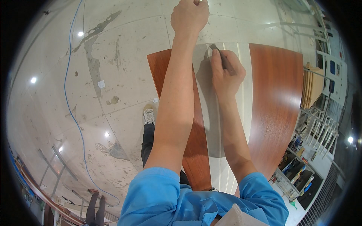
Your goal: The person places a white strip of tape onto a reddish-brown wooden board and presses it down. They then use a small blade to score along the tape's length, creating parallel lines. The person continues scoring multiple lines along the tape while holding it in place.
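My right hand (228,73) is closed round a slim, dark, flat-looking tool (222,56), whose exact kind I cannot make out. The tool's end points up and left over a long whitish grooved strip (243,94). That strip runs lengthwise between a narrow reddish-brown wood-grain panel (200,158) and a wider one (276,98). Beyond the panels' far end, my left hand (189,18) is raised at the top of the picture with its fingers curled in. Whatever those fingers hold, if anything, is hidden. My left forearm crosses in front of the narrow panel.
A blue cable (68,94) snakes across the stained tiled floor (124,75) on the left. To the right stand stacked boards (312,86), a metal rack and a tool bin (298,177). Another person's legs (96,209) show at lower left, near metal frames.
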{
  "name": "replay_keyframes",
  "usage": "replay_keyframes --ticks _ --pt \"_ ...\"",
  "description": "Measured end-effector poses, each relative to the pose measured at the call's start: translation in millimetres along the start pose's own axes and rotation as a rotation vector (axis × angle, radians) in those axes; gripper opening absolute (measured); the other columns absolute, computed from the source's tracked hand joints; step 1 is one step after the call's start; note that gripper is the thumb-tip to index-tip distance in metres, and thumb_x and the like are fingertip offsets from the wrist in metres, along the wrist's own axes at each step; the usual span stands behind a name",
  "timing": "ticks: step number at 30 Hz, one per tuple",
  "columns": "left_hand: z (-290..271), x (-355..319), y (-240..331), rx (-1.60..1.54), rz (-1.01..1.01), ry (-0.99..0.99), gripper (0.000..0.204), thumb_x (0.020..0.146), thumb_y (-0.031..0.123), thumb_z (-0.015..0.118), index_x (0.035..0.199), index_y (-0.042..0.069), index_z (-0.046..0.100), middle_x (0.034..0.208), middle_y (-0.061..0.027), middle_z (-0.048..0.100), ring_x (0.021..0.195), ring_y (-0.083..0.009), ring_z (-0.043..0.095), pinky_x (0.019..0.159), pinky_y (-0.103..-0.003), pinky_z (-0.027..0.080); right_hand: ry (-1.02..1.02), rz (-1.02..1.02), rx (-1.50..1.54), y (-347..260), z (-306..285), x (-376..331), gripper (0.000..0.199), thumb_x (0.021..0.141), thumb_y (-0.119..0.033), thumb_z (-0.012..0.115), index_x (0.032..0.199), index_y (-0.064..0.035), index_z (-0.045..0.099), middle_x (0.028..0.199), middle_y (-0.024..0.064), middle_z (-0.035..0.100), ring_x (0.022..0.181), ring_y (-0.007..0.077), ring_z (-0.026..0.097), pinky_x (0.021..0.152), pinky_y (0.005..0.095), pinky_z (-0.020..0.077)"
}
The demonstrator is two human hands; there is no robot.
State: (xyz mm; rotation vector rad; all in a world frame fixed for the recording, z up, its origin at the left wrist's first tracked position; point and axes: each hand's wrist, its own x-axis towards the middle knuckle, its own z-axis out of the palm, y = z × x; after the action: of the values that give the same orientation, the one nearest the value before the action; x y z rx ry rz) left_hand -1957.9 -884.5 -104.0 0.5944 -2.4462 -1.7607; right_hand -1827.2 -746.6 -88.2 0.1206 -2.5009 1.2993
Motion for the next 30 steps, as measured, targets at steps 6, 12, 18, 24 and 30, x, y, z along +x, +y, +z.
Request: replay_keyframes --ticks 6,12,18,24,30 --pt "0.6 0.8 -1.6 0.015 0.016 0.013 0.05 0.103 0.038 0.058 0.121 -0.005 0.074 0.123 -0.0287 0.075 0.119 -0.044 0.07 0.103 -0.051 0.054 0.011 -0.037 -0.007 3.0 1.9 -2.4 0.012 0.097 -0.002 0.076 0.089 0.0047 0.069 0.075 0.0102 0.064 0.061 0.0147 0.057 0.059 0.0296 0.0478" --pt "1.9 1.6 -3.8 0.016 0.017 0.025 0.049 0.102 0.038 0.058 0.12 -0.005 0.074 0.122 -0.0285 0.075 0.118 -0.0444 0.07 0.103 -0.051 0.054 0.011 -0.048 -0.009 2.0 1.2 -3.6 0.011 0.096 -0.001 0.076 0.09 0.0048 0.07 0.076 0.011 0.066 0.062 0.0163 0.059 0.06 0.0299 0.0483" --pt "1.3 2.4 -4.1 0.015 0.026 0.04 0.048 0.101 0.038 0.059 0.118 -0.005 0.075 0.119 -0.0288 0.076 0.116 -0.045 0.071 0.102 -0.052 0.054 0.001 -0.055 -0.032 2.4 -1.4 -5.1 0.011 0.097 -0.001 0.076 0.09 0.0051 0.07 0.077 0.0115 0.067 0.063 0.0167 0.06 0.06 0.0306 0.0491" --pt "2.0 2.0 -3.5 0.02 0.014 0.036 0.048 0.101 0.038 0.059 0.117 -0.004 0.075 0.119 -0.0282 0.076 0.116 -0.0448 0.071 0.101 -0.052 0.055 -0.004 -0.057 -0.012 3.9 -2.0 -6.2 0.011 0.097 -0.002 0.076 0.09 0.0052 0.071 0.078 0.0113 0.067 0.065 0.0163 0.061 0.061 0.0305 0.0495" --pt "2.3 2.2 -4.1 0.026 0.008 0.033 0.048 0.101 0.037 0.058 0.118 -0.004 0.075 0.12 -0.0279 0.076 0.116 -0.0448 0.071 0.101 -0.052 0.055 0.0 0.036 0.09 4.1 -2.7 -7.9 0.011 0.099 -0.003 0.076 0.092 0.0053 0.072 0.078 0.0094 0.068 0.066 0.0139 0.061 0.062 0.0296 0.0496"
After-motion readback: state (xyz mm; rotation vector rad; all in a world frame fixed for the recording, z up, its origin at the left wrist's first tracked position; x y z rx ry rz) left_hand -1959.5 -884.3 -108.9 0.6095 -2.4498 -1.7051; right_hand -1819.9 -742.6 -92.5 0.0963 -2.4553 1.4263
